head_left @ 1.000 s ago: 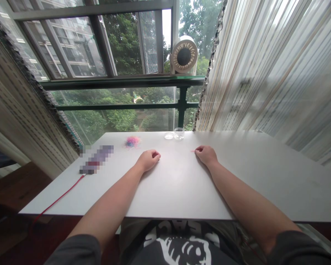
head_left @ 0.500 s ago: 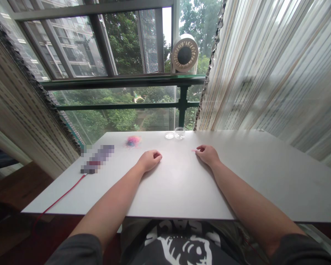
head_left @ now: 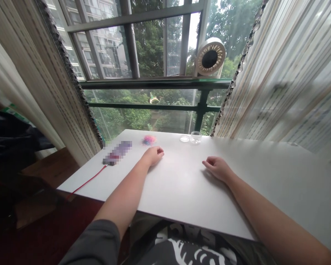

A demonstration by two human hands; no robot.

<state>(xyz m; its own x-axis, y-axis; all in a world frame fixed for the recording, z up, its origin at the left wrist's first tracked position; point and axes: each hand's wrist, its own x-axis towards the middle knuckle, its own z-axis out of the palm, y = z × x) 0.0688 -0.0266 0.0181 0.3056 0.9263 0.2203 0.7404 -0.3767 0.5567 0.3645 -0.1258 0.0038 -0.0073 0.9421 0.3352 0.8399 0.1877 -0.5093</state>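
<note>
Beyond your work stands a large window [head_left: 151, 48] with a green railing [head_left: 154, 85] across it, and a striped curtain [head_left: 281, 81] hangs to the right of it. In front of you is a white table [head_left: 176, 191]. A round white fan [head_left: 209, 60] stands up at the railing, past the table's far edge. On the table's left part lies a blurred-out oblong object [head_left: 117, 152], with a red cable [head_left: 89, 179] running from its near end over the table's edge.

Your left hand [head_left: 153, 155] is low over the table, fingers curled, thumb and forefinger bent round a narrow gap; you show nothing clear in it, so I cannot tell whether it holds anything. Your right hand [head_left: 216, 167] is well apart from it, fingers folded and thumb pointing inward — whether something small sits in that grip, I cannot tell.

The pile of tiny coloured bits [head_left: 149, 140], pink, orange and blue, lies just beyond your left hand, apart from the fingers. The clear jar [head_left: 195, 138] stands upright near the far edge, between your hands sideways but farther out, nearer the right one. The clear lid [head_left: 184, 138] lies flat just left of the jar.
</note>
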